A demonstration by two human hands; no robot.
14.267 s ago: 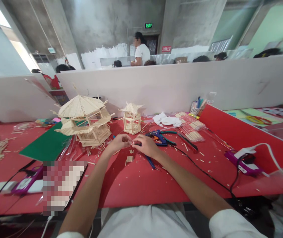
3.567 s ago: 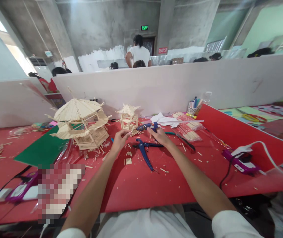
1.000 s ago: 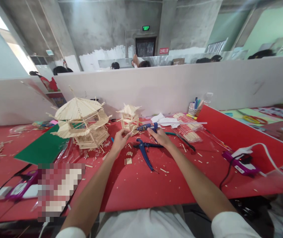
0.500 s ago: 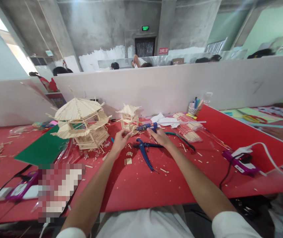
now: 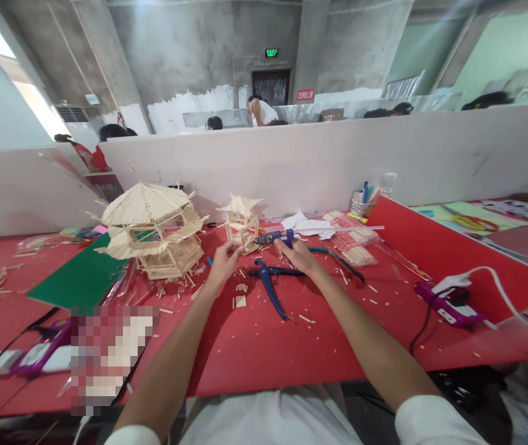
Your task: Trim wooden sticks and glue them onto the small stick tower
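My right hand (image 5: pixel 301 254) is closed around a blue hot glue gun (image 5: pixel 273 237), whose nozzle points left and a long clear glue stick (image 5: pixel 342 228) juts out of its back. Just left of the nozzle, my left hand (image 5: pixel 225 259) is pinched; whatever small piece sits between its fingertips is too small to make out. Behind the fingertips stands a small pavilion of wooden sticks (image 5: pixel 241 219). A larger two-tiered stick pavilion (image 5: pixel 150 228) stands to the left. Blue-handled cutters (image 5: pixel 268 287) lie on the table below the glue gun, beside short cut sticks (image 5: pixel 241 301).
The red table (image 5: pixel 273 358) carries scattered stick scraps. Packs of sticks (image 5: pixel 354 244), white tissue (image 5: pixel 305 224) and a pen basket (image 5: pixel 360 204) lie toward the back right. Purple power strips (image 5: pixel 449 306) with cables sit at both sides. A green sheet (image 5: pixel 78 272) is at left.
Both my hands and the glue gun stay almost in place. Beyond the partition, a person has shifted and shows more of a white sleeve.
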